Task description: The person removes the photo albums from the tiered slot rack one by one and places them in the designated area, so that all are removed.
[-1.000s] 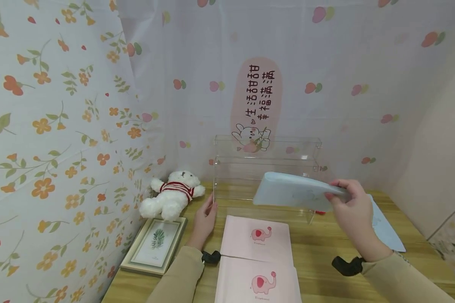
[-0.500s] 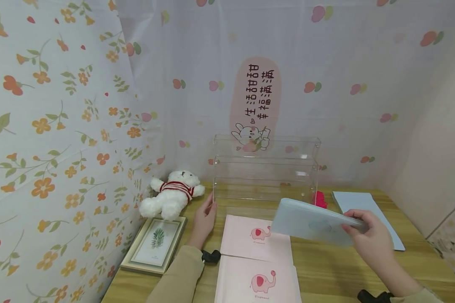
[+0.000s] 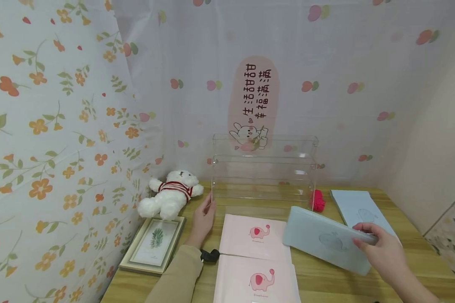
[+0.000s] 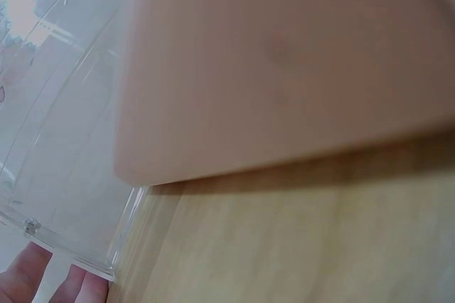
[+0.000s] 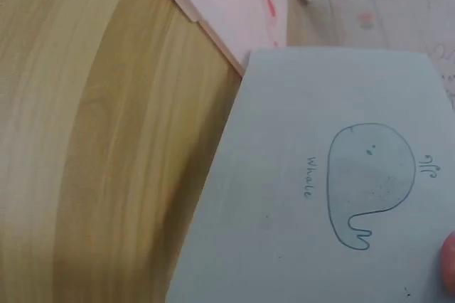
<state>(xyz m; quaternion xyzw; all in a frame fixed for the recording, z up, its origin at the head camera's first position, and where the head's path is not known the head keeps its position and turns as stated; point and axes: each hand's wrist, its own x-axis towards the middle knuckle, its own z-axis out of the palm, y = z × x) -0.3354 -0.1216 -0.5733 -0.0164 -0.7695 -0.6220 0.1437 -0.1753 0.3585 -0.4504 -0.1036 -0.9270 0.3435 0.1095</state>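
Observation:
My right hand (image 3: 383, 250) pinches a pale blue notebook (image 3: 314, 235) at its right end, thumb on the near cover. The notebook is tilted above the table, its left corner overlapping a pink notebook in the head view. A whale drawing and the word "Whale" show on the blue notebook (image 5: 284, 175) in the right wrist view. My left hand (image 3: 202, 221) touches the left side of a clear acrylic shelf (image 3: 263, 191) with its fingertips. Those fingers (image 4: 25, 271) lie at the shelf's outer edge in the left wrist view. Nothing stands on the shelf's tiers.
Two pink elephant notebooks (image 3: 236, 235) lie in front of the shelf. Another blue whale notebook (image 3: 350, 202) lies at the right, beside a red object (image 3: 318, 201). A white teddy bear (image 3: 170, 195) and a framed leaf picture (image 3: 155, 242) are at the left.
My right hand has brought the blue notebook down and to the right, away from the shelf front, and its cover now faces up more. My left hand stays at the shelf's side.

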